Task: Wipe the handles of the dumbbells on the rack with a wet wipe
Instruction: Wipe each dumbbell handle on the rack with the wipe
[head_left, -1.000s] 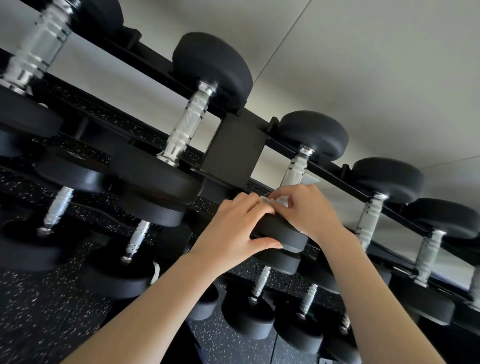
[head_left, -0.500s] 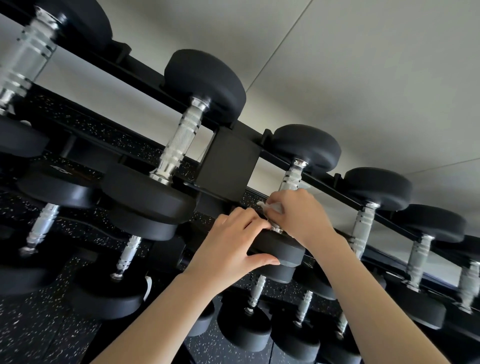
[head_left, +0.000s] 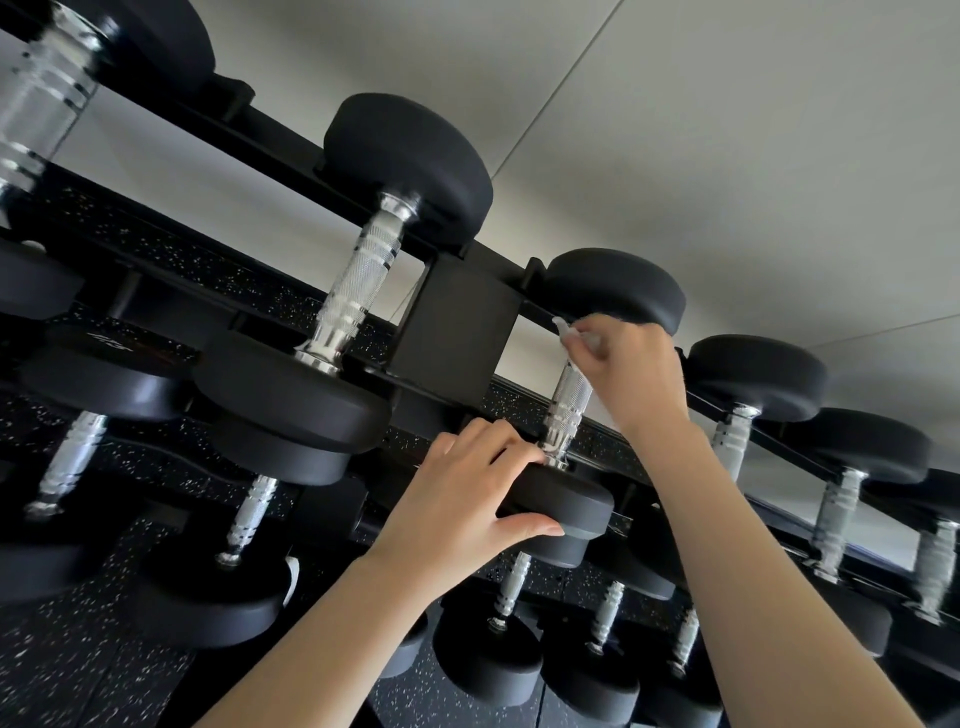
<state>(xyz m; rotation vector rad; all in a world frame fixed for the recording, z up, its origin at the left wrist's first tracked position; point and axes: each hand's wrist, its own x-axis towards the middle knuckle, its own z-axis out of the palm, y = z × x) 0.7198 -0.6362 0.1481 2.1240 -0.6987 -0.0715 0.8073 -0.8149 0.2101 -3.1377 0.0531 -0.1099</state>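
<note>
A black dumbbell with a knurled chrome handle lies across the top tier of the black rack. My right hand grips a white wet wipe around the far end of that handle, just below the far head. My left hand holds the near head of the same dumbbell, thumb under its edge and fingers curled over its top. Most of the wipe is hidden inside my right fist.
More black dumbbells with chrome handles sit on the top tier, one to the left and several to the right. Lower tiers hold further dumbbells. A pale wall lies behind, and speckled black floor below.
My right hand has slid with the wipe from the near end of the handle up to its far end, uncovering the chrome. My left hand keeps its hold on the near head.
</note>
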